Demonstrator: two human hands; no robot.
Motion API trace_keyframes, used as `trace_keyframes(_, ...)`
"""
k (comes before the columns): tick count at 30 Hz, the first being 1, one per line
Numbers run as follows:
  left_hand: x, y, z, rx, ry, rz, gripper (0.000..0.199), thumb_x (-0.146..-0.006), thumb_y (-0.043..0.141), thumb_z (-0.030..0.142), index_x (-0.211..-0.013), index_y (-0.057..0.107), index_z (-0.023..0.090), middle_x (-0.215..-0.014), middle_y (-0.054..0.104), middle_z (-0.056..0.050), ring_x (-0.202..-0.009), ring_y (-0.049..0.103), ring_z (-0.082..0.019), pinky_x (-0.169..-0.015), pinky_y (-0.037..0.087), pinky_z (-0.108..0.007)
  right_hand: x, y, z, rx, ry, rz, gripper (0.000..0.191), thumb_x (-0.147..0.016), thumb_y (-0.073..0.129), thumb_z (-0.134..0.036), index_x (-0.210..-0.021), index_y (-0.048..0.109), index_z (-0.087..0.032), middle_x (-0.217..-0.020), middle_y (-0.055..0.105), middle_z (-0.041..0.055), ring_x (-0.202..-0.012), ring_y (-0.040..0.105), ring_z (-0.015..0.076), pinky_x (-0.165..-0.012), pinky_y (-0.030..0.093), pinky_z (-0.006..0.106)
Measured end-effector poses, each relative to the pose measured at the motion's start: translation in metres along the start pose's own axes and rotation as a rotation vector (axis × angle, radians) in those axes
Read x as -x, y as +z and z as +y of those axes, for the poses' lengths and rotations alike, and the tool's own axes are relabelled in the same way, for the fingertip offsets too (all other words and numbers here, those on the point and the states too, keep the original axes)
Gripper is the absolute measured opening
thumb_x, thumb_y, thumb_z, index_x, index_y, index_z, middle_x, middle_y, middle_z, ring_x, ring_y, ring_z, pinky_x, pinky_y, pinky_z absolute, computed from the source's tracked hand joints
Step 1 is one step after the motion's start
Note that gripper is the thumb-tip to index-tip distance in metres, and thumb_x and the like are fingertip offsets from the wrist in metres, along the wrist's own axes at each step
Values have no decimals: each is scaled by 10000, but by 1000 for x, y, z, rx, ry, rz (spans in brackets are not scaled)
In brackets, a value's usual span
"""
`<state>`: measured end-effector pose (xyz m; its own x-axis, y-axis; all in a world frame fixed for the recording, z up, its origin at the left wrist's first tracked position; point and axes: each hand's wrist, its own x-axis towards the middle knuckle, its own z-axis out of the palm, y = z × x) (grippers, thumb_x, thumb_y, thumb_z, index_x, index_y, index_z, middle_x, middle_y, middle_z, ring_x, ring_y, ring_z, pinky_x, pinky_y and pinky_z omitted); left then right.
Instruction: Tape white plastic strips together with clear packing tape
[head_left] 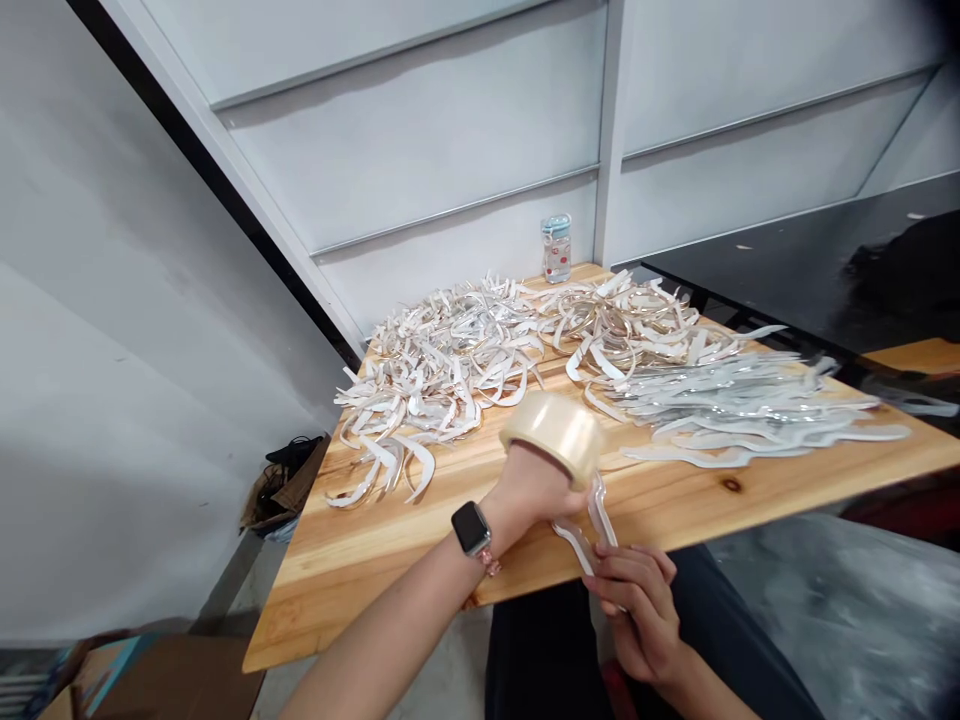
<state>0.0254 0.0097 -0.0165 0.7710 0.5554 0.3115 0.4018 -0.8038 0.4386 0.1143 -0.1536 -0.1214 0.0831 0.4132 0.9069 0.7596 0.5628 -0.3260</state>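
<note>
A wide roll of clear tape (556, 432) sits around my left hand (536, 492), just past the wrist with the watch (471, 528). The fingers of that hand are closed at the upper ends of two thin white curved strips (602, 512). My right hand (637, 595) pinches the lower ends of the same strips near the table's front edge. Behind my hands, a large heap of curved white and clear strips (450, 350) lies at the left, and another tangled heap (630, 320) at the right. Flatter wavy strips (735, 405) are stacked at the right.
The wooden table (360, 590) stands against a pale panelled wall. A bottle with a blue lid (556, 248) is at its back edge. A black surface (795, 260) adjoins at the right. Cardboard boxes (172, 678) are on the floor at the left.
</note>
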Motion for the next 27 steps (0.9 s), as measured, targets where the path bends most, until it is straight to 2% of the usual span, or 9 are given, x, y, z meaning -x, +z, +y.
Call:
trace_keyframes(3,-3,-1,-3,-12,87,-58,196,-817,619,334,-951,697,214,-1049,740,-93,-1111,643,-324,-1088,427,-466,-1,1,-1,-6,-10,23,293,-884,465,-9,-957,691,-182,-887,681,46,-927,663,218,-833,408,406)
trace_keyframes(7,-6,-4,-7,110,-197,200,302,-956,418,342,-1002,677,193,-1068,737,-103,-1052,670,-263,-1008,493,-399,-3,1,0,-35,-30,28,310,-861,468,30,-965,692,-156,-908,670,58,-945,651,211,-837,407,397)
trace_keyframes(11,-1,3,-5,-50,122,-53,199,-796,648,303,-969,698,219,-1092,740,-95,-1175,604,-335,-1148,356,-481,-4,1,2,-41,-63,24,313,-858,464,30,-973,692,-151,-920,676,64,-964,647,214,-843,409,396)
trace_keyframes(13,-2,4,-5,-17,183,-114,149,-770,666,282,-904,699,224,-1026,751,-85,-1149,615,-327,-1149,357,-467,-3,1,2,-39,-55,13,306,-868,462,20,-977,691,-151,-924,680,66,-966,647,216,-855,403,402)
trace_keyframes(18,-6,-4,-7,256,-283,215,268,-935,463,375,-993,659,202,-1014,739,-95,-990,678,-255,-973,509,-412,-1,1,1,-32,-20,2,284,-877,471,2,-980,689,-149,-904,684,67,-955,659,222,-868,399,413)
trace_keyframes(19,-5,-6,-6,258,-268,203,255,-920,489,377,-992,660,203,-1017,738,-96,-1011,673,-262,-996,496,-421,-1,0,1,-31,-19,-2,281,-877,473,-2,-981,688,-151,-900,685,66,-953,661,224,-869,400,414)
trace_keyframes(23,-3,-5,-4,169,114,-62,142,-720,705,314,-822,673,221,-975,739,-88,-1124,622,-327,-1160,342,-465,-4,-2,-1,-28,-24,-18,285,-874,475,-5,-983,688,-158,-897,685,62,-955,660,220,-872,404,409)
trace_keyframes(25,-5,-6,-6,237,48,-16,145,-771,659,332,-853,667,212,-975,735,-88,-1064,646,-303,-1117,395,-457,-6,-3,-1,-27,-20,-16,292,-871,475,-1,-985,690,-163,-897,685,59,-954,660,215,-875,403,406)
trace_keyframes(27,-7,-9,-8,346,-162,126,227,-888,514,355,-973,649,194,-1012,727,-96,-989,669,-257,-1019,479,-426,-7,-4,-2,-27,-20,-14,294,-870,478,-2,-985,690,-169,-893,685,54,-950,662,211,-875,401,402)
